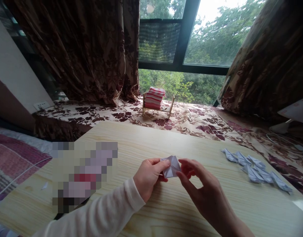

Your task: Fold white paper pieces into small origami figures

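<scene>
A small folded piece of pale lilac paper [171, 166] is held just above the light wooden table [146, 138]. My left hand [149, 176], in a cream sleeve, pinches its left side between thumb and fingers. Fingertips of my right hand [203, 194] are closed on the paper's right edge. The paper shows several creases and a pointed top.
Several finished folded paper pieces [256, 169] lie in a row at the table's right. A blurred-out patch [84, 174] covers part of the left. Beyond the table, a tiny wooden rack with striped cloth [155, 102] stands on the floral window seat, between curtains.
</scene>
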`<state>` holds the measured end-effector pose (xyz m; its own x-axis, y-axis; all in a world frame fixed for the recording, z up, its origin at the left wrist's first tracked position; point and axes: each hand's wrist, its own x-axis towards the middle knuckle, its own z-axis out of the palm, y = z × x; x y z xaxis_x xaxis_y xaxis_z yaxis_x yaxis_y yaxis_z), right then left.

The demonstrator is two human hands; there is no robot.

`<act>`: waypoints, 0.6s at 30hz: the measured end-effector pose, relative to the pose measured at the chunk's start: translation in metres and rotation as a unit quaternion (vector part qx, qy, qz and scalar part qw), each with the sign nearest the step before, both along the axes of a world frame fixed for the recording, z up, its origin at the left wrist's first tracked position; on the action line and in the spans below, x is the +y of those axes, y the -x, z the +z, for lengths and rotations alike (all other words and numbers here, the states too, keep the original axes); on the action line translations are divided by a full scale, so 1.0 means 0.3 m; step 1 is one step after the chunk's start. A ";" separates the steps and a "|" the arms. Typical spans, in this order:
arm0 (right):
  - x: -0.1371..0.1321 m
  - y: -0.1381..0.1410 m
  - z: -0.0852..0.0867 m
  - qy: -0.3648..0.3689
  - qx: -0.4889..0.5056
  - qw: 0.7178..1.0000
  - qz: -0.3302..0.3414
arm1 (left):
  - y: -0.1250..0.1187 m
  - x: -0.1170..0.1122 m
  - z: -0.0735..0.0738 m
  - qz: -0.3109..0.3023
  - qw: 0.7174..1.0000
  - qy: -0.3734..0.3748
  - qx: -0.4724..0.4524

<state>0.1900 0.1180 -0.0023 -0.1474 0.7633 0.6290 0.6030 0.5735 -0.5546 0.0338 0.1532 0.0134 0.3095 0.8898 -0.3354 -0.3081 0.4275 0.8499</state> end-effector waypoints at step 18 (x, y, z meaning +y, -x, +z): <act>-0.004 -0.003 -0.002 0.069 0.047 0.995 -0.062 | 0.002 -0.011 0.030 -0.025 1.000 -0.004 -0.009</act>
<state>0.1911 0.1168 -0.0028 0.0068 0.8523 0.5231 0.6064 0.4124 -0.6799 0.0330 0.1499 0.0225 0.3589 0.8759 -0.3224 -0.3026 0.4360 0.8476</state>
